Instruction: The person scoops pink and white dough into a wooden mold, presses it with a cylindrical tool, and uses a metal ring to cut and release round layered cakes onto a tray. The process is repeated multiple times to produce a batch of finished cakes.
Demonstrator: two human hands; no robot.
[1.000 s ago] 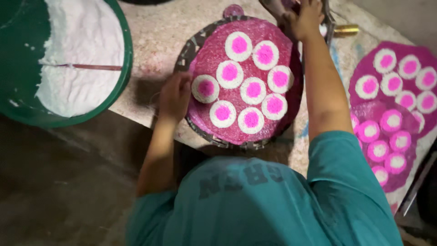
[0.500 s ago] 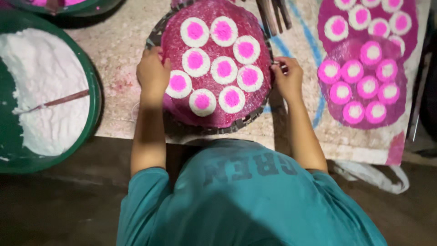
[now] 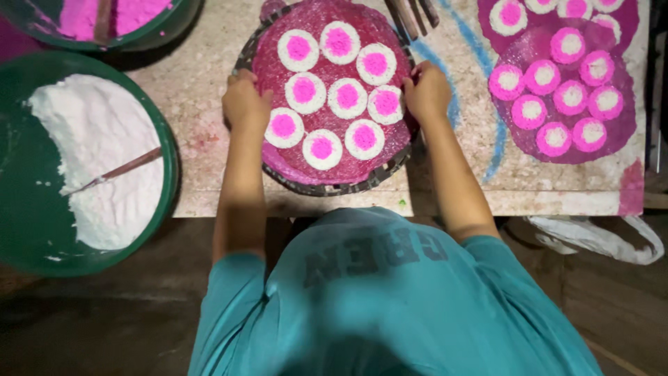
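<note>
Centrally, the round woven tray (image 3: 327, 182) (dusted magenta, bearing white-and-pink discs (image 3: 348, 97)) sits on the speckled table (image 3: 202, 104); left hand (image 3: 243, 104) and right hand (image 3: 426, 90) curl fingers around its opposite rims.

tray (image 3: 327, 182) on table (image 3: 202, 132) | bowl (image 3: 21, 230) left | 9 discs (image 3: 347, 97) on tray

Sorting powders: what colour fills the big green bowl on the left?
White powder, clearest in the head view.
</note>
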